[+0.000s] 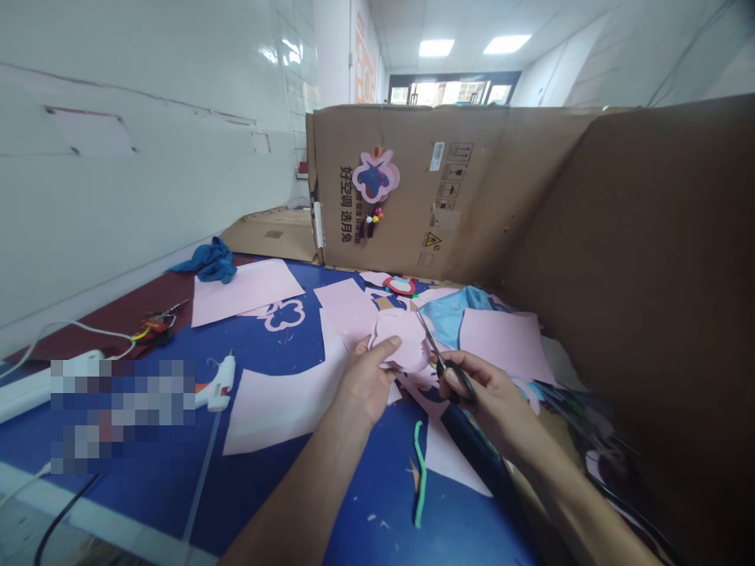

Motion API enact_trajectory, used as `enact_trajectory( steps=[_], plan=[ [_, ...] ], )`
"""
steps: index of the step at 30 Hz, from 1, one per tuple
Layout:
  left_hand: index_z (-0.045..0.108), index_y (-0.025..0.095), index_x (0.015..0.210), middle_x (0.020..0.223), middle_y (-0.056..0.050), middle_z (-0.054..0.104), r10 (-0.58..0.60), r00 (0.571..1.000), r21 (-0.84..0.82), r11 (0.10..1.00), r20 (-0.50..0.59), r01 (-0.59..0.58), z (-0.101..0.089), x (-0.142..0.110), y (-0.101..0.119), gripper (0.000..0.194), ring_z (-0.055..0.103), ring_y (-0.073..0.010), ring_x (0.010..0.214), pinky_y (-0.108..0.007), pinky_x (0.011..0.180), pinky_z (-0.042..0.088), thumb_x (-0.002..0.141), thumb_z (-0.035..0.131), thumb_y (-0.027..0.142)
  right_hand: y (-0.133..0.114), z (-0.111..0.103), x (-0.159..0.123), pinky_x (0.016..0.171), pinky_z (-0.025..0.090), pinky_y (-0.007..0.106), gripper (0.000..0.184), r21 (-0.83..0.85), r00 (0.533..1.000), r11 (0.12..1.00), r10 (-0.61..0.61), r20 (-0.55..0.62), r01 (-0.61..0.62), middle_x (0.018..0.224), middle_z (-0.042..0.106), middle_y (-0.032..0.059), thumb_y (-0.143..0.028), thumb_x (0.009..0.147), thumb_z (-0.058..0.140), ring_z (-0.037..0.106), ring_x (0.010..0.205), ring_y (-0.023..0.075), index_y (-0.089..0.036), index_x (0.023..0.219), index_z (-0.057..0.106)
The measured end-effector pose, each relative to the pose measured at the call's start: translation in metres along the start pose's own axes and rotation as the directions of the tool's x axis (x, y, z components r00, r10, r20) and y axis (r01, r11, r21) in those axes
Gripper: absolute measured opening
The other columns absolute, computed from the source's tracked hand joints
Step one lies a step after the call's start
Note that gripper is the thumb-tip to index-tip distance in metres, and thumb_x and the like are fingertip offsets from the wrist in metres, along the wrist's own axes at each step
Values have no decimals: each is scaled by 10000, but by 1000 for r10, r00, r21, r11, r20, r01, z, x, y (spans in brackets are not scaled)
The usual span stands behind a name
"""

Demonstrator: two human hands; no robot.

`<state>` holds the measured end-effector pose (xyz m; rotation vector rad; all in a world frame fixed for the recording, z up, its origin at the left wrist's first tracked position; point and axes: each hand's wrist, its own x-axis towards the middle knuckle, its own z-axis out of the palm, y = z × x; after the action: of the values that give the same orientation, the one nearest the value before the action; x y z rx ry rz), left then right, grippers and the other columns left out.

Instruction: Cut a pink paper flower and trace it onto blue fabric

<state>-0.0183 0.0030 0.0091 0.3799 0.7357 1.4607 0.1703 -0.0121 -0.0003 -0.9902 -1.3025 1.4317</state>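
My left hand (366,383) pinches a rounded, scallop-edged piece of pink craft paper (401,339) above the blue tabletop (330,503). My right hand (487,391) grips black-handled scissors (455,376). Their metal blades (429,336) reach up to the piece's right edge, and their tips are hidden behind it. Loose pink sheets (283,409) lie under and around both hands.
A white hot glue gun (218,385) lies left of my hands, and a green pipe cleaner (419,472) lies below them. Cardboard panels (637,236) stand behind and right of the table. A blue cloth (209,261) lies at the far left.
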Motion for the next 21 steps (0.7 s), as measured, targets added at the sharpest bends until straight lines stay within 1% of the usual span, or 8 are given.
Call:
enact_trajectory(
  steps=[5,9,14,18,21],
  plan=[
    [728,169,1147,1147,-114,801,30,999,40,999,-44,-28,1,-1,0,557,755,-225,904,-326,741,602,624,919,189,2,-2,-1,631,377,284,465,-5,1000,1000,-2,14,2,757,629,14,-578,827,880,523,707,164,-190,1048,753],
    [719,186,1171,1152,-105,801,63,994,83,995,-85,-56,1,-1,-2,583,759,-223,884,-318,728,603,625,923,206,2,-1,0,650,399,293,470,6,1000,1000,3,3,-3,768,626,13,-577,798,901,546,721,175,-197,1033,754],
    [734,193,1152,1127,-97,805,94,992,148,986,-80,-81,1,-2,-2,567,757,-220,868,-306,703,595,622,930,243,-3,1,-1,678,433,307,515,-13,1000,1000,11,-6,-11,758,613,7,-614,759,911,564,725,192,-208,1034,754],
    [747,185,1135,1112,-102,808,92,994,157,984,-60,-82,1,-2,-1,550,757,-224,862,-313,705,601,617,923,239,-6,3,-1,693,451,315,540,-22,1000,1000,7,-15,-7,766,619,12,-634,733,919,576,737,200,-211,1027,756],
    [750,180,1139,1114,-102,808,95,994,170,982,-49,-86,1,-2,-1,541,756,-222,857,-307,692,597,631,918,254,-6,3,-2,699,458,306,524,-12,1000,1000,16,-13,-16,771,631,11,-619,744,921,584,738,191,-216,1040,763]
  ],
)
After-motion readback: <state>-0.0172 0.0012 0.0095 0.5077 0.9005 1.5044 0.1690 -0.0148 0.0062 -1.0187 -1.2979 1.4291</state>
